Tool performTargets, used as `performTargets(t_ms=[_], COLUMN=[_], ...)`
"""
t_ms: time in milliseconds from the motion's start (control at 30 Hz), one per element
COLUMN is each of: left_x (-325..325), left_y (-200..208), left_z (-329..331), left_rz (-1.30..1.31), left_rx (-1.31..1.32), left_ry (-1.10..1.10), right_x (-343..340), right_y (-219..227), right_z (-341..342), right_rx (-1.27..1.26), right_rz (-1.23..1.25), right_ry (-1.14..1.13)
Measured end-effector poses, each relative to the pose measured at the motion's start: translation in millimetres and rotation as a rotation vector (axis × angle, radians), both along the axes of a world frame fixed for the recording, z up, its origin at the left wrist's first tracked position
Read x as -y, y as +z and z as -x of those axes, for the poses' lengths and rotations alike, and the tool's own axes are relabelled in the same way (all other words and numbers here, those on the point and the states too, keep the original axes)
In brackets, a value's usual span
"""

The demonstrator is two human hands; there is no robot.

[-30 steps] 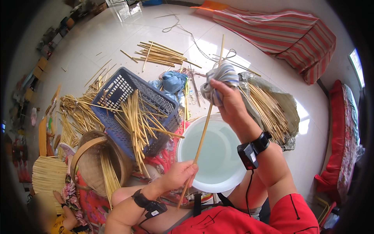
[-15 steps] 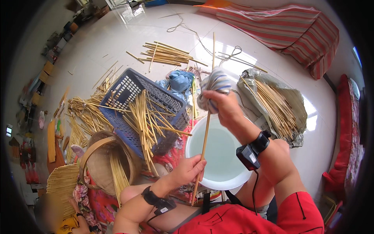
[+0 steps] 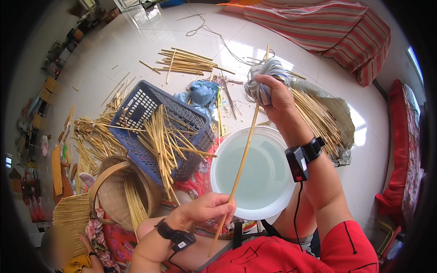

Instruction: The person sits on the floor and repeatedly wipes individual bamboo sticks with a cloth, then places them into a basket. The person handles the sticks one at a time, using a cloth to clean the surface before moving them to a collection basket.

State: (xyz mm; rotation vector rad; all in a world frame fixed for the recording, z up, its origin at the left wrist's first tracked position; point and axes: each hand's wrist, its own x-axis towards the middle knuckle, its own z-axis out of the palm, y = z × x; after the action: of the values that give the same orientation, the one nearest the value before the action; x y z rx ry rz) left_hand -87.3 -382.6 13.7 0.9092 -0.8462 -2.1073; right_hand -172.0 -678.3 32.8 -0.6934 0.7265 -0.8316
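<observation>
While the left hand point(image 3: 218, 208) pinches a long, thin stick point(image 3: 243, 154) near its near end, thumb against bent fingers, the right hand point(image 3: 278, 98) is clenched around a striped cloth point(image 3: 258, 92) wrapped about the stick's far part. Compared with a moment ago, the right hand is farther out and to the right, the gap between the hands is wider, and the stick leans more from near left to far right. Only a short tip now shows beyond the cloth, so the bundle appears to be almost at the far end, with most of the stick bare between the hands. The stick slants above the left part of a white basin point(image 3: 255, 214) of clear water, touching neither water nor rim as far as I can tell, and its near end hangs over the person's lap. Left of the basin, a blue slotted crate point(image 3: 144, 98) holds a loose bunch of sticks point(image 3: 160, 141); nearer and farther left, a woven basket point(image 3: 114, 195) holds pale, slender strips point(image 3: 134, 200). Right of the basin, beyond the right forearm, an opened grey-green sack point(image 3: 334, 93) holds more sticks point(image 3: 314, 113).
</observation>
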Motion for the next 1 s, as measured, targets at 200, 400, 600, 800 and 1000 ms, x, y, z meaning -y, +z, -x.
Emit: performTargets(t_ms=[200, 400, 600, 800, 1000], left_x=[4, 3, 4, 3, 3], left_y=[7, 10, 16, 15, 9], left_z=[1, -8, -9, -10, -6], left_rz=[0.052, 0.067, 0.052, 0.050, 0.082], left_rx=[0.056, 0.074, 0.059, 0.061, 0.109], left_ry=[0.182, 0.154, 0.100, 0.113, 0.198], right_x=[-2, -8, -10, -10, -9], right_y=[-5, -1, 1, -1, -1], right_z=[0, -1, -1, -2, -1], right_rx=[-0.025, -0.041, 0.002, 0.018, 0.017], right_rz=[0.007, -0.011, 0.004, 0.004, -0.022], right_ry=[0.024, 0.062, 0.102, 0.119, 0.076])
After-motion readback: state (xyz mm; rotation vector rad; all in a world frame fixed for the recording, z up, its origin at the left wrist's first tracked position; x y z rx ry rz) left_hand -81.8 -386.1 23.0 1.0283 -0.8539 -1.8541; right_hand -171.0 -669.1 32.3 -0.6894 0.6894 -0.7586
